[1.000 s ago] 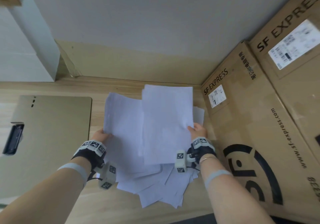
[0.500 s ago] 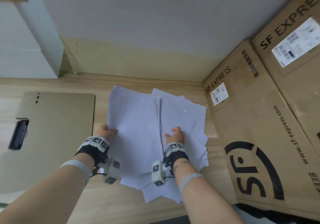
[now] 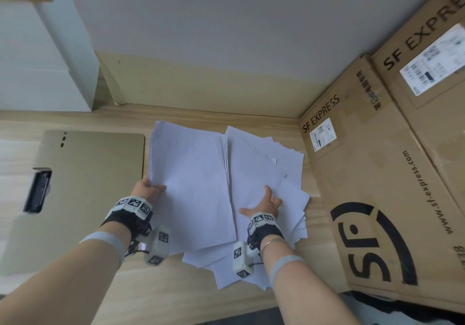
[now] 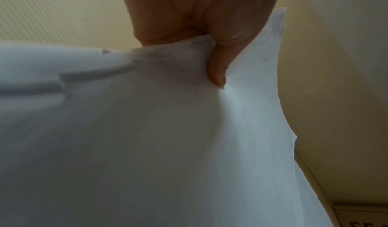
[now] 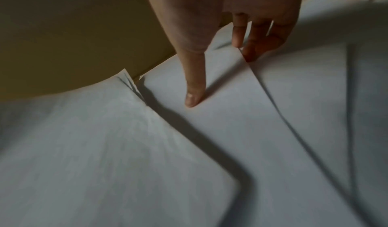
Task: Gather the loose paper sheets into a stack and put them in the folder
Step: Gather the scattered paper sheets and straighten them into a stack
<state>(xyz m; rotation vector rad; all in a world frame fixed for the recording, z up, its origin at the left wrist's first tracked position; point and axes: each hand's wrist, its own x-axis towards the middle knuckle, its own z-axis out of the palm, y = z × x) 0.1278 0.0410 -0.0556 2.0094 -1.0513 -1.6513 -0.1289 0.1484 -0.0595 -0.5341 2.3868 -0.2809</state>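
Note:
White paper sheets lie fanned across the middle of the wooden desk. My left hand pinches the left edge of a partly gathered stack, thumb on top; in the left wrist view the thumb and fingers of that hand clamp the sheets. My right hand rests flat with spread fingers on the loose sheets to the right. Seen from the right wrist, its thumb and fingers press straight onto the paper. The tan folder lies open at the left, apart from the sheets.
A black clip sits at the folder's left edge. Large SF Express cardboard boxes stand against the desk's right side, touching the loose sheets. A wall panel closes the back. A white block stands at the back left.
My right hand has let go of the sheet it held up, which now lies on the left stack. That hand has moved left and down, and spread flat on the loose sheets. The left hand keeps its grip.

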